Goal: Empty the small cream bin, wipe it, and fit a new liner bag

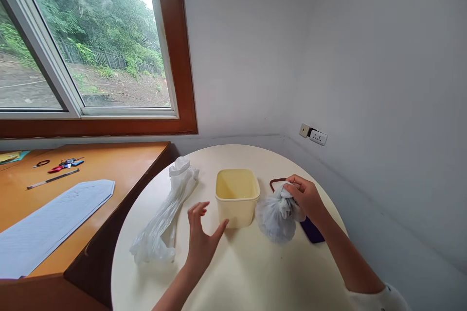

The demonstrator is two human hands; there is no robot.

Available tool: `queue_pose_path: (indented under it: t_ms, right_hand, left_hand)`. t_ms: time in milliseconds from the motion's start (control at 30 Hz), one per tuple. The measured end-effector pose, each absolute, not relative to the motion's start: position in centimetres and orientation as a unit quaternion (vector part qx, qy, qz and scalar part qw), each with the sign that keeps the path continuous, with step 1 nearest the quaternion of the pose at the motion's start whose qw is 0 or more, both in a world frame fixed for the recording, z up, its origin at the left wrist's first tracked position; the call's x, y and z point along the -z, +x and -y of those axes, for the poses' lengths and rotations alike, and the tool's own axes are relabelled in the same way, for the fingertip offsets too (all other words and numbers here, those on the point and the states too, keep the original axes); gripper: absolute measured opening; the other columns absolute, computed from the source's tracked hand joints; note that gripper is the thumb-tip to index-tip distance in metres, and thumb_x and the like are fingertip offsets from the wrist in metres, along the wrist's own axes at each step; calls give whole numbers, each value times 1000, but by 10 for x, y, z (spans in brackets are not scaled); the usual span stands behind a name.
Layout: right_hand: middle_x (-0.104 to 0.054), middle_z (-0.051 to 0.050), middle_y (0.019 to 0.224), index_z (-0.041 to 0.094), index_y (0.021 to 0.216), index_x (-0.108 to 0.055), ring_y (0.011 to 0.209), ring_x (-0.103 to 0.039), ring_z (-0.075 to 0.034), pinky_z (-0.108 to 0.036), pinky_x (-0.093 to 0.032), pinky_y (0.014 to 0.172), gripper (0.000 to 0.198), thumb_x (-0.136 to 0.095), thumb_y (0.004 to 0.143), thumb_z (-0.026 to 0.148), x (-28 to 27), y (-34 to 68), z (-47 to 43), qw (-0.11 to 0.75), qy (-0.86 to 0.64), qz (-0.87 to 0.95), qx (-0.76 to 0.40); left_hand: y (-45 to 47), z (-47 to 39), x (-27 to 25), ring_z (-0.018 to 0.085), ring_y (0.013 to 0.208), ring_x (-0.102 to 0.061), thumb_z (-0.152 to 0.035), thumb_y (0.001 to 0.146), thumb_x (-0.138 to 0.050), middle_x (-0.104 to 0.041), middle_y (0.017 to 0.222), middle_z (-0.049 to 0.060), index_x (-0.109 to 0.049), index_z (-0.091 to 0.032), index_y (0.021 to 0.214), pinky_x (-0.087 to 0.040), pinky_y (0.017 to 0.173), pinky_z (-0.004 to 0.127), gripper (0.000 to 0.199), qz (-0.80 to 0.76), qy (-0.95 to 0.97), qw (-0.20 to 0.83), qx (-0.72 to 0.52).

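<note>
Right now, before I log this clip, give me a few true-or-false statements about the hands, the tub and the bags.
1. The right hand grips the knotted top of the filled bag. True.
2. The tub has a lid on it. False: it stands open, with no lid.
3. The left hand is open beside the tub, its thumb at the tub's lower corner. True.
4. The empty bag lies to the right of the tub. False: it lies to the left, stretched out on the round table.
5. The filled bag sits inside the tub. False: it rests on the table, right of the tub.
</note>
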State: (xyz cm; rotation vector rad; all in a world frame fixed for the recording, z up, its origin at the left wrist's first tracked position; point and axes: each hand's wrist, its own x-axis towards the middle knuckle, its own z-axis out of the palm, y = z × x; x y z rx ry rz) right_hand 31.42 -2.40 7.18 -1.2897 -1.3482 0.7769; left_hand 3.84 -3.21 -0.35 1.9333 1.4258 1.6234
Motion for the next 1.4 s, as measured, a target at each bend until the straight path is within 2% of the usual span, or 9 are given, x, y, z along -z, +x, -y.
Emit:
queue_pose_path:
  t_ms: [100,200,300,533,733,967,1200,1333,1400]
  right_hand:
    - [-38,8,46,20,66,-48,42,-29,-7,-21,-24,42,19,-54,73,36,-71,303,36,511,-542,563,-358]
    - [-33,10,44,20,68,-46,40,-24,-6,-20,-18,39,19,-54,73,37,-65,288,46,485,-541,568,-385]
    - [-34,9,45,19,69,-46,41,-25,-6,-20,-19,40,20,-54,74,37,-60,274,54,469,-510,575,-435]
    - [-45,6,54,17,69,-50,49,-35,-7,-20,-27,48,22,-58,74,38,-47,265,61,486,-450,506,-553]
    - [-38,6,52,18,65,-50,49,-30,-8,-21,-26,49,23,-57,77,37,-30,268,55,576,-438,419,-549]
    - [-41,4,62,19,67,-53,53,-31,-8,-21,-27,48,18,-61,74,33,-27,264,55,580,-419,378,-587]
    - [-36,6,55,18,68,-53,47,-25,-6,-20,-20,44,20,-61,73,35,-37,260,48,536,-426,413,-601]
    - [-44,6,54,17,71,-53,46,-30,-5,-19,-21,44,19,-61,73,34,-54,256,48,473,-435,464,-609]
    - [-47,5,54,17,72,-53,46,-33,-5,-19,-23,44,20,-61,73,35,-59,252,49,445,-434,492,-610]
  left_hand:
    - [59,50,-13,16,70,-50,-28,79,-56,-50,77,1,-47,-23,81,-45,65,30,11,-429,719,184,-515]
    - [87,67,-25,15,67,-51,-29,71,-65,-53,77,0,-48,-23,91,-45,63,28,27,-394,761,285,-428]
    - [106,76,-28,16,68,-52,-29,58,-76,-57,82,1,-48,-23,104,-44,62,28,55,-431,773,281,-372]
    - [95,72,-23,16,71,-51,-18,80,-52,-56,75,4,-61,-18,87,-39,63,25,11,-389,797,211,-412]
    - [71,68,-32,12,64,-42,-29,82,-52,-46,64,-1,-50,-15,64,-34,60,23,23,-402,687,393,-459]
    - [40,61,-33,8,60,-38,-38,78,-59,-43,60,-4,-45,-14,63,-30,59,20,33,-342,553,634,-419]
    - [21,55,-49,14,73,-52,-35,76,-63,-58,75,4,-63,-12,74,-39,70,26,24,-276,694,620,-240]
    - [29,50,-57,15,77,-52,-37,81,-56,-58,82,4,-62,-16,89,-42,74,29,23,-340,741,506,-282]
    - [39,49,-57,18,92,-51,-35,77,-62,-55,101,7,-56,-21,107,-42,83,32,34,-340,761,456,-312]
